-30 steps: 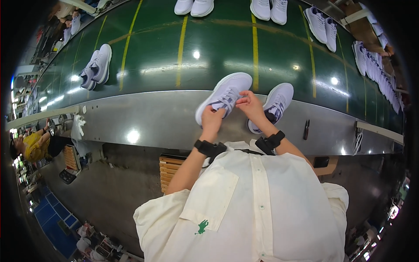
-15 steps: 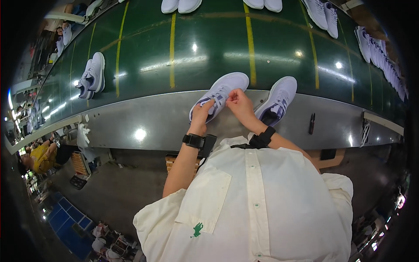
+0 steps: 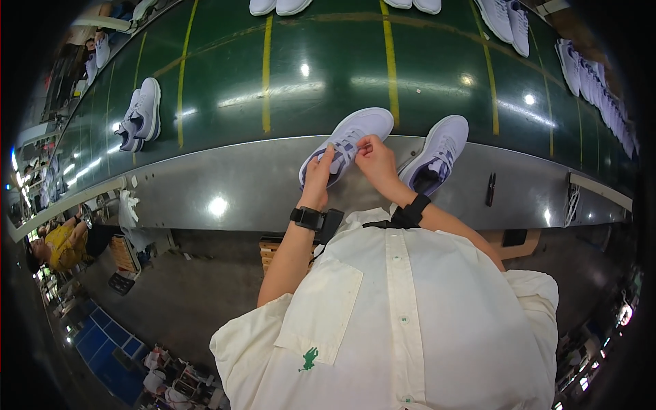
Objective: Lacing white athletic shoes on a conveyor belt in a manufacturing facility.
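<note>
A pale lavender sneaker (image 3: 370,122) lies tilted across the near edge of the green belt, its toe pointing far right. My left hand (image 3: 318,181) is closed on its collar and tongue, thumb along the lacing. My right hand (image 3: 376,166) pinches at the laces on the sneaker's right side; the lace between the fingertips is too small to see clearly. To the right of my right hand sits a matching sneaker (image 3: 449,133), laced, its dark opening toward me. Neither hand touches it.
Beyond the metal ledge (image 3: 260,181) runs a green belt (image 3: 328,68) with yellow lines. Another sneaker pair (image 3: 140,113) stands on it at left; more pairs stand far off and at right. Small black snips (image 3: 490,189) lie on the ledge. A person in yellow (image 3: 65,246) sits at far left.
My left thumb has moved up along the tongue, and the sneaker has shifted slightly away and to the right. The belt's yellow lines and the left pair have slid slightly left.
</note>
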